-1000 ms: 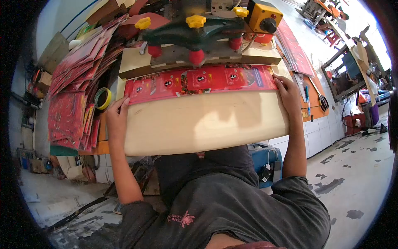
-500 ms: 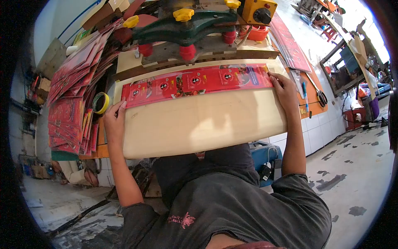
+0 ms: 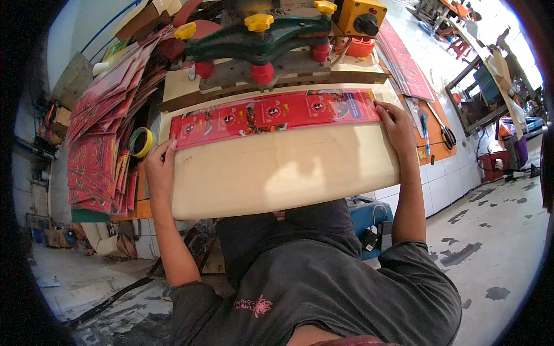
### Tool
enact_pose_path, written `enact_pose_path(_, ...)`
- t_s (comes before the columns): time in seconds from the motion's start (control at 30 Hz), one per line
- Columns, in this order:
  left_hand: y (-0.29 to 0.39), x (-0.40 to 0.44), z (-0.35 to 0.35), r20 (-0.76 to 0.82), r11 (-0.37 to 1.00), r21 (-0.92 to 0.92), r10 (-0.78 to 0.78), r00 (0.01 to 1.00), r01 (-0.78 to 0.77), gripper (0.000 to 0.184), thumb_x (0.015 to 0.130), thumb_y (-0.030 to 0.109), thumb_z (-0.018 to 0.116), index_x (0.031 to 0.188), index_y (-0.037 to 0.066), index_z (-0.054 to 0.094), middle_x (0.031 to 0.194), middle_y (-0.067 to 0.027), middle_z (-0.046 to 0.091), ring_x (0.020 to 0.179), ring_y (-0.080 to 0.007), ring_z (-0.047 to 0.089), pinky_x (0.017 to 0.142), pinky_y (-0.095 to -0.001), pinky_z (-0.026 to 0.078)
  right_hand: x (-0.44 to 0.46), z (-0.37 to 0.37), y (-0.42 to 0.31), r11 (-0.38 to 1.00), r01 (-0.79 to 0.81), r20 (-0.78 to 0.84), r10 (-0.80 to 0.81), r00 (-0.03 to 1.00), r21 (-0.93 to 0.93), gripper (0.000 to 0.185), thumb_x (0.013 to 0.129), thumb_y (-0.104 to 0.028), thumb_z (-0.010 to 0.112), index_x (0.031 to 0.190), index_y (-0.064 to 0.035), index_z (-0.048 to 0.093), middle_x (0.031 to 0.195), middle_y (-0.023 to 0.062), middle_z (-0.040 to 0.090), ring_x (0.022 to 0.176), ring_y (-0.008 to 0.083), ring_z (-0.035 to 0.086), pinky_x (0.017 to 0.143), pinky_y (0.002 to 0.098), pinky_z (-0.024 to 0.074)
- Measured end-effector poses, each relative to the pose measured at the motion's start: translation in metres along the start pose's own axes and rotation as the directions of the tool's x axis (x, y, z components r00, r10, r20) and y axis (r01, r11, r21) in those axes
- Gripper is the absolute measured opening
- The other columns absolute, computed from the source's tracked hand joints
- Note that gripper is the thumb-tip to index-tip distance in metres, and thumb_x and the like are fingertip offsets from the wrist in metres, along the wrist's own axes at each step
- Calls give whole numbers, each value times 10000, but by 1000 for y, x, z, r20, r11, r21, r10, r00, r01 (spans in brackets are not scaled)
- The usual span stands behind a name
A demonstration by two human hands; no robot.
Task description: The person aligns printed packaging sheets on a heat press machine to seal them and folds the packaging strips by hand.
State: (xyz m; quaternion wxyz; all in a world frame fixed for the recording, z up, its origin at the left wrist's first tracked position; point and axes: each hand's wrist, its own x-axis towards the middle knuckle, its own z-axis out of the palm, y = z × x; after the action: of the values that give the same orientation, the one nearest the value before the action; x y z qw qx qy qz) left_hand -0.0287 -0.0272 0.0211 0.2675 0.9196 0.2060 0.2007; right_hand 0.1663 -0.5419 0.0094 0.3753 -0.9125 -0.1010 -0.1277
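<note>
Pinched between thumb and fingers at both ends, a red printed strip (image 3: 271, 112) spans the gap between your left hand (image 3: 160, 166) and your right hand (image 3: 397, 128). Nearest you, a cream-covered board (image 3: 242, 179) carries a patch of bright light, and the strip lies across its far part, just in front of the press (image 3: 228, 79). Off your left hand, a roll of yellow tape (image 3: 150, 143) rests beside piled red printed sheets (image 3: 95, 135). Past your right hand, a blue pen (image 3: 424, 122) and black-handled scissors (image 3: 448, 137) lie on the orange tabletop (image 3: 443, 153). Beyond the strip, the press shows red cylinders (image 3: 262, 73) beneath a dark green bar (image 3: 285, 38) topped with yellow knobs (image 3: 259, 23). Farther back, a yellow control box (image 3: 346, 17) sits at the bar's right.
</note>
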Motion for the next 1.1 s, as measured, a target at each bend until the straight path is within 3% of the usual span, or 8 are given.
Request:
enact_pose_path(0.87,-6,1,3,-1,999,-24,22,1000,-22,415,1039,306,623,1208,-63,711,1143,-199,754,1059,-263,712,968,-349,508,2,3,7,999,32,-10,-32,999,-7,284,1018,-245,672,1214,-59,760,962,145,789,841,143,720,783,303,538)
enact_pose_path(0.93,-8,-1,7,-63,996,-59,60,996,-63,355,1034,267,635,1203,-28,734,968,-190,676,903,-316,665,848,-383,507,2,3,9,1000,18,-7,-18,1000,-3,280,1018,-235,672,1217,-58,759,965,138,790,837,136,713,782,300,536)
enact_pose_path(1.1,-8,0,6,-59,996,-55,64,996,-67,368,1033,287,640,1201,-25,737,984,-193,686,921,-316,672,858,-383,508,3,3,10,1000,18,-8,-18,1000,-7,278,1018,-232,672,1217,-58,760,965,129,789,833,131,704,785,300,534)
